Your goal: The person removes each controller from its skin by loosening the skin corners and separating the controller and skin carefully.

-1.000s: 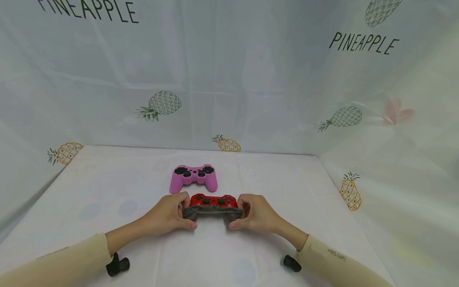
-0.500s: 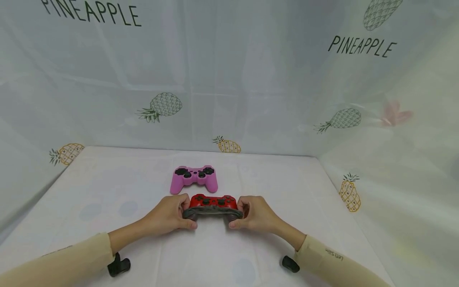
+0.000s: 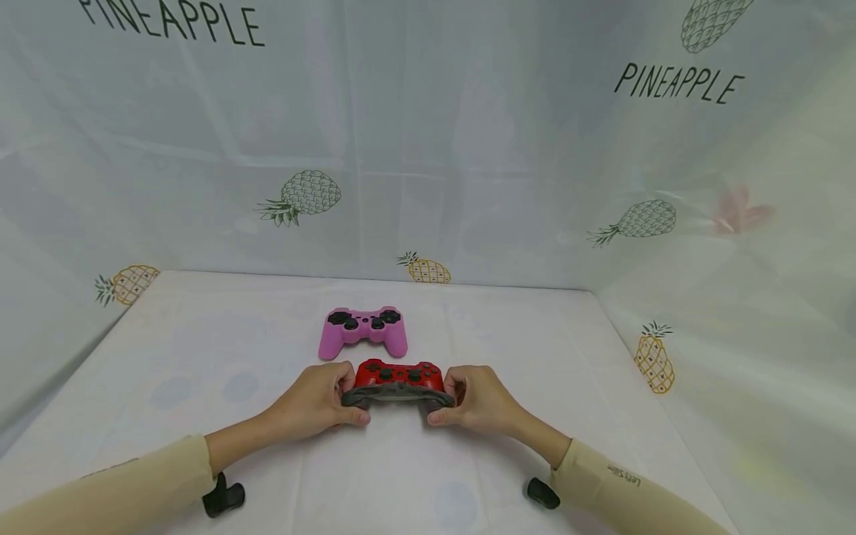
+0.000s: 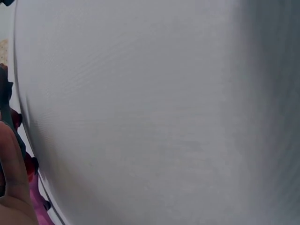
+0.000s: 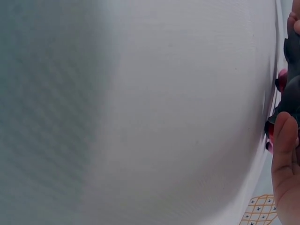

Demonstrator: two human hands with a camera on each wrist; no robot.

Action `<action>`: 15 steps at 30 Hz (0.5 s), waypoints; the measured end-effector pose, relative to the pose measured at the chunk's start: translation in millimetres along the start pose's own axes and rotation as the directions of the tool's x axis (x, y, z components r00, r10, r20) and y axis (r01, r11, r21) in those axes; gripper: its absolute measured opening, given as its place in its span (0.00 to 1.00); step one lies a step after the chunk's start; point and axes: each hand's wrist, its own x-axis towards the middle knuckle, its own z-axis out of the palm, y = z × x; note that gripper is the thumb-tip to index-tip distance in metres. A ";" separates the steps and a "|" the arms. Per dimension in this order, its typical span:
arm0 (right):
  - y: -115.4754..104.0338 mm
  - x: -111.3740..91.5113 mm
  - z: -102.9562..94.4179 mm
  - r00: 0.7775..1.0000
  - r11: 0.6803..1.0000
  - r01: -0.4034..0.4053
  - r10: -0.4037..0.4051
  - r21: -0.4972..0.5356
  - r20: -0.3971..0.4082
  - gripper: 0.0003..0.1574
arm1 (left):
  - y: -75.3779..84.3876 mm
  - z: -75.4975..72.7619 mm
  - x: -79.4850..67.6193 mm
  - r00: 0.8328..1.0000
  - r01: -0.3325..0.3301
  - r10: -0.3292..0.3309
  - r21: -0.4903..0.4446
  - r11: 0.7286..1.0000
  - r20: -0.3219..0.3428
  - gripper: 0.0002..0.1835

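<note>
Between my two hands is a dark grey game controller [image 3: 398, 391], tilted so that mostly its edge and grips show. My left hand [image 3: 321, 401] grips its left end, thumb toward the near side. The opposite end is held by my right hand [image 3: 483, 400] in the same way. Directly behind lies a red game controller [image 3: 400, 374], its lower part hidden by the grey one. Farther back, a pink game controller [image 3: 363, 328] rests face up on the table. In the right wrist view, the grey controller [image 5: 291, 52] and my right thumb [image 5: 285, 136] crowd the right edge.
A white cloth covers the table [image 3: 535, 357], bordered by pineapple-print curtains [image 3: 481, 186] at the back and sides. Black wrist mounts [image 3: 224, 496] hang below both sleeves, close over the cloth.
</note>
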 end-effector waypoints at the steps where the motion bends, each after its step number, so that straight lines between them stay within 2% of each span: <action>1: -0.1 -0.3 0.2 1.000 1.000 -0.003 0.003 0.002 -0.001 0.31 | 0.2 0.6 -0.2 1.000 0.005 -0.005 0.003 1.000 -0.001 0.32; 10: 0.1 -1.5 2.8 1.000 1.000 -0.008 0.008 0.004 -0.018 0.31 | 3.3 3.7 -1.8 0.999 0.042 -0.041 0.039 0.998 -0.035 0.31; 15: -0.6 -1.3 4.9 1.000 1.000 0.005 -0.005 0.008 -0.022 0.32 | 2.8 3.0 -2.6 0.999 0.030 -0.028 0.044 0.999 -0.043 0.31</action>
